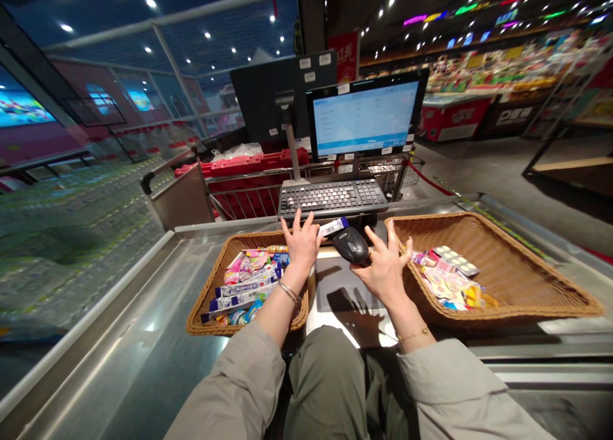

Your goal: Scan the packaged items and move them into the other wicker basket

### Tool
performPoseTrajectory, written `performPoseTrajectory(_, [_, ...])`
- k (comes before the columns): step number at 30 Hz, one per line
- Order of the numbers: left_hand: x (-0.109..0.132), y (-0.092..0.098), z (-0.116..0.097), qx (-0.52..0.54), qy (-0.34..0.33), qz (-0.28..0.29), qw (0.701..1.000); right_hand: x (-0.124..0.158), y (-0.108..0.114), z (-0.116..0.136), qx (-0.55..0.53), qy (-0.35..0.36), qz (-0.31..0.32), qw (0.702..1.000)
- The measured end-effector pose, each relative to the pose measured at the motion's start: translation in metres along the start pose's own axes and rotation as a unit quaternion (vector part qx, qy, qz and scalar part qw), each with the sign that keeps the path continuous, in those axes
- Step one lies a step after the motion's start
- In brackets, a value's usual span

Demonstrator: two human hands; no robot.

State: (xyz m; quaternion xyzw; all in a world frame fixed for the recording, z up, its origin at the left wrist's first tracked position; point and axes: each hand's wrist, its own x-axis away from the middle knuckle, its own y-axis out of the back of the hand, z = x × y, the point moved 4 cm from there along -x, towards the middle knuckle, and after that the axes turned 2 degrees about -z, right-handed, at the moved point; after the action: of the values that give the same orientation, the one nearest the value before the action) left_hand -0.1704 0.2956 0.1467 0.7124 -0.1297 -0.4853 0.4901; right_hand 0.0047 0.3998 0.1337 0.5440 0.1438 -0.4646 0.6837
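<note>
Both hands mid-frame, well apart, one either side of a black scanner [351,245]. Left hand [302,245] just left of centre, over the inner rim of a wicker basket; a slim white-and-blue packet [334,227] juts rightward from its thumb side toward the scanner, seemingly pinched at the near end, the other fingers fanned out below the keyboard [335,197]. Right hand [383,264] right of centre, fingers splayed and closed on nothing; thumb side right by the scanner, contact between them cannot be told. Below the hands, lower centre, a grey panel [330,293] carries a hand-shaped shadow. Left basket [201,328], centre-left, holds long white-and-blue packets lying aslant, with pink and other bright wrapped pieces around them. Right basket [517,274], right of centre: small colourful packs and a blister-like sheet [457,260] gathered at its left side, wicker bottom showing at right. Upper centre, a monitor [366,117] with a lit blue-white screen stands behind the keyboard; a dark display back [272,98] to its left. Metal counter [143,325] runs along the lower left.
</note>
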Motion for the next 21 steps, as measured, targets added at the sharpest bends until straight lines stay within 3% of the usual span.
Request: performPoseTrajectory(21, [-0.0019,-0.0031,-0.0037,-0.005,-0.006,-0.041,0.999,0.0005,0.0035,-0.0011,-0.014,0.018,-0.025,0.999])
